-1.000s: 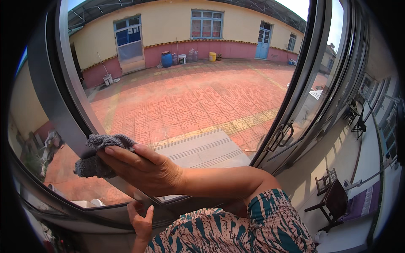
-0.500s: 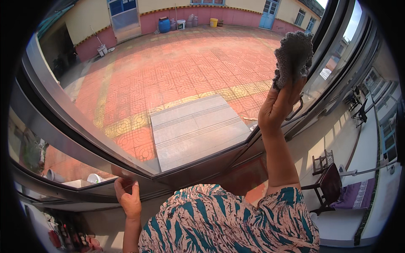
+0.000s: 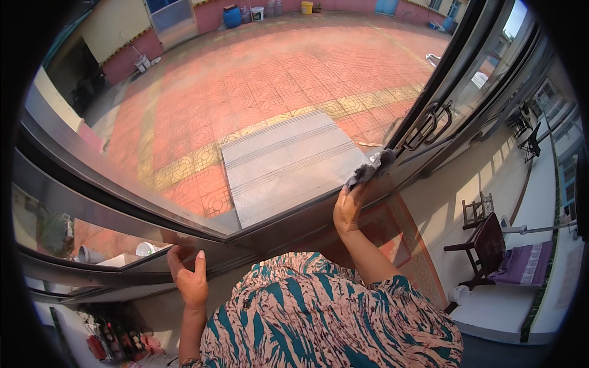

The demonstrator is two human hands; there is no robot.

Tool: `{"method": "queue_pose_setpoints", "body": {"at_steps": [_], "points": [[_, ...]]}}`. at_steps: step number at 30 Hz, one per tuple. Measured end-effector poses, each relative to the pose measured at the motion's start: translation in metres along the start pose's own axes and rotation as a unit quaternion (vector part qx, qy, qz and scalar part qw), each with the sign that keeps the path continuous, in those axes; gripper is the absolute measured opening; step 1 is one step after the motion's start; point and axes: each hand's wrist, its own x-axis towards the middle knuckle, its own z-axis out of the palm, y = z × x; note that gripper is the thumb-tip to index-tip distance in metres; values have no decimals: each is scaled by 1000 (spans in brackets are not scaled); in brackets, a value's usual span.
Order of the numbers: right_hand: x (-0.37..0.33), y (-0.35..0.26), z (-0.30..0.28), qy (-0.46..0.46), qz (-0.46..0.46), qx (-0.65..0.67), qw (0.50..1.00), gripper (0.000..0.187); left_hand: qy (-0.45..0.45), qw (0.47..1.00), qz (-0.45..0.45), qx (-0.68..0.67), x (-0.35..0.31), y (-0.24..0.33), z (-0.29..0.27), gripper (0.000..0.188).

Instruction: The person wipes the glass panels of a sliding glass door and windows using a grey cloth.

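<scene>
My right hand (image 3: 350,210) presses a crumpled grey cloth (image 3: 372,168) against the lower right corner of the glass door, where the pane meets its metal frame. Its fingers are closed on the cloth and partly covered by it. Just right of the cloth is a dark curved door handle (image 3: 423,130). My left hand (image 3: 191,282) rests its fingers at the lower metal frame (image 3: 178,238) on the left, thumb standing apart, nothing held. Through the glass door pane (image 3: 202,153) a tiled courtyard shows.
Outside, a grey slab (image 3: 288,165) lies just past the door. A blue barrel (image 3: 232,16) and a yellow bucket (image 3: 307,7) stand by the far wall. Indoors at right are a dark chair (image 3: 481,251) with a purple cloth (image 3: 518,262) and a small stool (image 3: 477,211).
My right hand has brought the cloth down and leftward, from high on the right of the glass to its lower corner. My left hand stays by the frame. The view has shifted slightly.
</scene>
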Motion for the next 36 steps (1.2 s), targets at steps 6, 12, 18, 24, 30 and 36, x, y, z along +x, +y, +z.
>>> {"method": "queue_pose_setpoints", "body": {"at_steps": [6, 12, 18, 24, 30, 36], "points": [[12, -4, 1, -38, 233, 74, 969, 51, -78, 995, -14, -55, -8, 29, 13, 40], [-8, -30, -2, -107, 216, 40, 970, 52, -224, 966, -15, -125, 7, 62, 17, 57], [-28, -46, -2, -130, 59, 16, 990, 32, -306, 929, -61, -200, 29, 68, 28, 46], [-31, -100, -3, -185, 66, 53, 979, 37, -349, 896, -142, -234, 22, 46, 23, 31], [-14, -118, -6, -218, 19, 84, 972, 35, -357, 891, -193, -203, 29, 48, 2, 33], [19, -131, -57, -235, 0, 177, 956, 38, -426, 898, -29, -106, 48, 76, 24, 49]]}}
